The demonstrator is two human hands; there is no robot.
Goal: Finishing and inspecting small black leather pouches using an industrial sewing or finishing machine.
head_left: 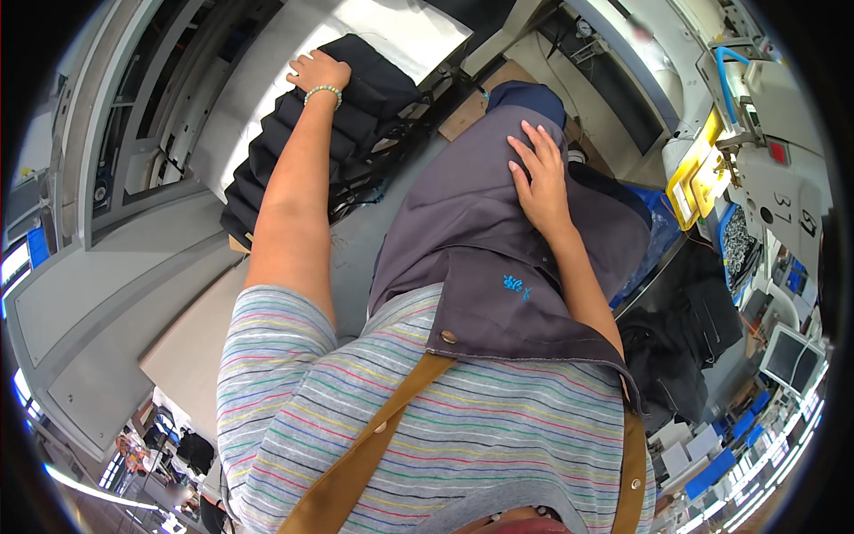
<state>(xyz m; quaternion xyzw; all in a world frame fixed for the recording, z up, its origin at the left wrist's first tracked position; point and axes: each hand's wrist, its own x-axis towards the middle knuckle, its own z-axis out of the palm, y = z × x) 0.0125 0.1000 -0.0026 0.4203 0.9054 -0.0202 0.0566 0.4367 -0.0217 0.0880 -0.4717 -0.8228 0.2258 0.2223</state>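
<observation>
My left hand reaches out and lies palm down on the far end of a row of black fabric pieces. Its fingers are slightly bent and apart, over the cloth's edge. The pieces overlap one another in folds, and black straps or cords hang along their right side. My right hand rests on my lap, fingers spread over the dark grey-purple apron. Nothing shows in its grasp.
A white tabletop carries the black pieces. Machine parts with a yellow piece and a blue tube stand at right. Dark cloth is heaped beside me at right, below a blue plastic bag. A grey cabinet stands left.
</observation>
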